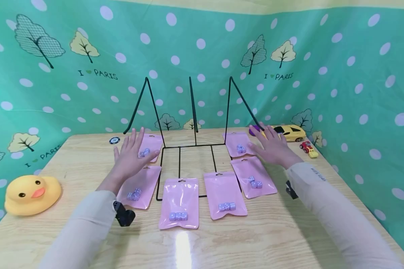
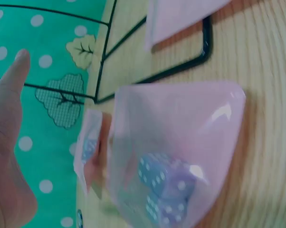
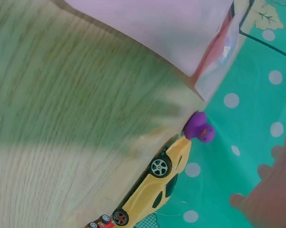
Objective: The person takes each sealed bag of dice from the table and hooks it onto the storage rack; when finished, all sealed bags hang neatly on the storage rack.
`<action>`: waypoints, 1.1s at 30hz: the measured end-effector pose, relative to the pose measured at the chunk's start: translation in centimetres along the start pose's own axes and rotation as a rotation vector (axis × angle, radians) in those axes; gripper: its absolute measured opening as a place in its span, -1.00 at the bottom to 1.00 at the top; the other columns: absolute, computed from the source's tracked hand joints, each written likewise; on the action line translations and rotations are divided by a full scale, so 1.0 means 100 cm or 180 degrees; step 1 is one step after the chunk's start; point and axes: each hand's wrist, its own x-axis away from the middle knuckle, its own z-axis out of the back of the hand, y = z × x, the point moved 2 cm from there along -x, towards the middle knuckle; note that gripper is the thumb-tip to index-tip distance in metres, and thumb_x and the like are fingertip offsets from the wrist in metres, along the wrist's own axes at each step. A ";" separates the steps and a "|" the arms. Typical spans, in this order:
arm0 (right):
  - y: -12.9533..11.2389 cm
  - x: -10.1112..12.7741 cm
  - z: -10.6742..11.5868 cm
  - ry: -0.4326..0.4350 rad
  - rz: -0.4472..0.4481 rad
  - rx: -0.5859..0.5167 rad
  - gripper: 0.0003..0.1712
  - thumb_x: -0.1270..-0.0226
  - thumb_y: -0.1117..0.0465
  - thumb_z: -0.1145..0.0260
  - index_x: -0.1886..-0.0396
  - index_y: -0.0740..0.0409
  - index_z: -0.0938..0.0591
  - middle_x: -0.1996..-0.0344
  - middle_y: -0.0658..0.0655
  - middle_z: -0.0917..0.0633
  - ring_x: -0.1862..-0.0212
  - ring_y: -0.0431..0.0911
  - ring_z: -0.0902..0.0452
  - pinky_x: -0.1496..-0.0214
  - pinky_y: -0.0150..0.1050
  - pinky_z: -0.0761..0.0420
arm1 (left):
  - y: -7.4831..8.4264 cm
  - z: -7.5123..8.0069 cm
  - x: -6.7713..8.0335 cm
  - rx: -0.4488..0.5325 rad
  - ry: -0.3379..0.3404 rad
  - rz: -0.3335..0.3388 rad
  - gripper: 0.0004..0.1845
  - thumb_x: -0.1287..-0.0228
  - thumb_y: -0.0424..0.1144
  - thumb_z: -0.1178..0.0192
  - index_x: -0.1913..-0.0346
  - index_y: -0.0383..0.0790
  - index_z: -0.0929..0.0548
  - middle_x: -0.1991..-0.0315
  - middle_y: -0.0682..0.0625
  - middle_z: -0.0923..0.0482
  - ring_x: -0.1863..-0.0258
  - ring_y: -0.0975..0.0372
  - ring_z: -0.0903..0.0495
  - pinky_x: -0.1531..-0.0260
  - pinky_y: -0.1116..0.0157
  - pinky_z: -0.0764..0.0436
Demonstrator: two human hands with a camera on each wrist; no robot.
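Note:
Both hands hover over the table with fingers spread, holding nothing. My left hand [image 1: 129,157] is above the back left pink pouch [image 1: 153,144] and the left pouch [image 1: 147,183], partly covering both in the head view. My right hand [image 1: 274,147] is nearest the back right pouch [image 1: 233,140] and the right pouch [image 1: 250,168]. Two more pouches, a front left one [image 1: 180,194] and a front right one [image 1: 223,190], lie between the hands. Each pouch shows lilac dice [image 2: 164,175] inside. A black wire rack [image 1: 205,145] stands behind, its base partly under the pouches.
A yellow rubber duck [image 1: 33,195] sits at the left edge. At the back right are a yellow toy car [image 3: 150,190], a small purple duck [image 3: 198,127] and a small red toy vehicle [image 1: 308,148]. A poker chip [image 1: 114,140] lies back left. Green printed cloth [image 1: 202,59] encloses the table.

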 end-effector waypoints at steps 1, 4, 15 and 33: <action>0.000 0.000 0.001 0.0037 0.0041 -0.0009 -0.17 -0.64 -0.28 0.18 -0.68 -0.14 0.22 -0.63 0.26 0.33 -0.59 0.34 0.45 -0.44 0.45 0.40 | 0.002 0.000 -0.001 0.0059 -0.0004 -0.0006 0.08 -0.39 0.42 -0.02 -0.62 0.12 0.44 -0.61 -0.05 0.63 -0.56 -0.22 0.54 -0.30 -0.35 0.64; 0.002 0.000 0.005 0.0142 0.0152 -0.0109 -0.19 -0.66 -0.18 0.09 -0.68 -0.07 0.15 -0.63 0.30 0.24 -0.57 0.41 0.32 -0.46 0.46 0.26 | 0.008 0.000 -0.005 0.0237 0.0032 -0.0022 0.07 -0.42 0.34 -0.08 -0.63 0.07 0.40 -0.62 -0.08 0.59 -0.57 -0.21 0.48 -0.34 -0.36 0.56; 0.004 -0.003 0.016 0.0475 0.0066 -0.0759 -0.19 -0.61 -0.26 0.04 -0.61 0.12 -0.18 -0.54 0.40 -0.16 -0.52 0.40 -0.02 -0.46 0.41 -0.05 | 0.026 -0.011 -0.022 0.0691 0.0585 0.0088 -0.16 -0.51 -0.06 -0.20 -0.64 -0.12 0.02 -0.62 -0.26 0.16 -0.57 -0.21 0.08 -0.49 -0.17 0.03; 0.000 -0.018 0.011 0.0641 -0.0477 -0.2553 -0.39 -0.50 -0.04 -0.31 -0.35 0.24 -0.51 -0.23 0.31 -0.58 -0.24 0.18 -0.48 -0.28 0.08 -0.50 | 0.034 -0.015 -0.049 0.1527 0.1295 0.0453 -0.44 -0.47 -0.13 -0.26 -0.46 -0.04 -0.45 -0.43 -0.09 -0.42 -0.46 0.00 -0.32 -0.46 0.04 -0.25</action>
